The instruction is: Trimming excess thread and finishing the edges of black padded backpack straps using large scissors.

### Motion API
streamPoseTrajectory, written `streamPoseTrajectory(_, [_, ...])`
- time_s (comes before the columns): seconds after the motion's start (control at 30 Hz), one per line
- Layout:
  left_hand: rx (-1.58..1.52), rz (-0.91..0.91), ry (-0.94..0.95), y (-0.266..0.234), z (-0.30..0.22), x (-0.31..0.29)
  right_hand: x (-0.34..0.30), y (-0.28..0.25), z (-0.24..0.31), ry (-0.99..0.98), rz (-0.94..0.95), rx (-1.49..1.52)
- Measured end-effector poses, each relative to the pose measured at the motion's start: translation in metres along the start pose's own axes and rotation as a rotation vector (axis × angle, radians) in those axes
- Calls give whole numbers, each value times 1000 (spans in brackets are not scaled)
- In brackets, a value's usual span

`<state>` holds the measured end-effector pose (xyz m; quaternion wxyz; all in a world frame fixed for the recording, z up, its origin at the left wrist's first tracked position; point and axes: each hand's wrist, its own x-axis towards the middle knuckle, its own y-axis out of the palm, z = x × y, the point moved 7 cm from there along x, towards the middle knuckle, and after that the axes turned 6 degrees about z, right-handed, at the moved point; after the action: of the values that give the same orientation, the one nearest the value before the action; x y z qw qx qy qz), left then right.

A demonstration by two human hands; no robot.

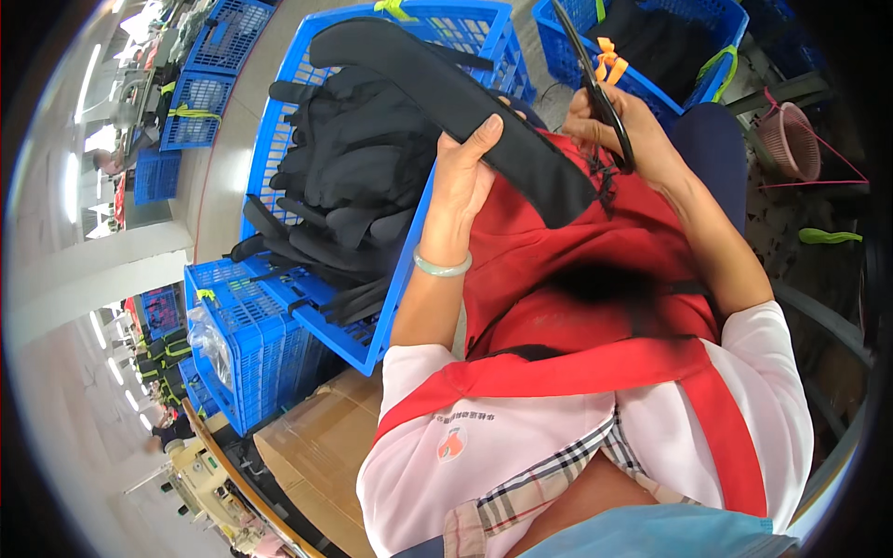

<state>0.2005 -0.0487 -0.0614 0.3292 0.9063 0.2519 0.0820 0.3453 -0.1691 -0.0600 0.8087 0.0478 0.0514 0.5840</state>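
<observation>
My left hand point(462, 172) grips a long, curved black padded fabric strip point(423, 70) by its middle, thumb on top. The strip slants from over the crate down to my red apron point(595, 307). A pair of black scissors point(605, 104) is in my right hand point(644, 130), blades pointing up and away. My right fingertips are bent together beside the strip; whether they also pinch a thread cannot be made out. Loose black thread scraps point(606, 184) lie on the apron by the strip's near end.
A blue crate point(395, 270) heaped with similar black fabric pieces point(349, 153) stands at my left. Another blue crate point(549, 46) holds dark pieces ahead right. A stacked blue crate point(256, 349), a cardboard box point(321, 437), a pink basket point(791, 144) and a sewing machine point(200, 484) are around me.
</observation>
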Motion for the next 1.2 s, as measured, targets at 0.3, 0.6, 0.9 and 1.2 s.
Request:
streamPoseTrajectory(0.3, [56, 9, 33, -6, 19, -5, 2, 36, -17, 9, 106, -68])
streamPoseTrajectory(0.6, [4, -152, 179, -30, -33, -3, -36, 40, -44, 237, 258, -148])
streamPoseTrajectory(0.9, [84, -110, 214, -10, -35, -8, -30, 45, -13, 185, 219, -291])
streamPoseTrajectory(1.2, [114, -46, 217, -2, -43, -7, -21, 42, -13, -62, 127, -309])
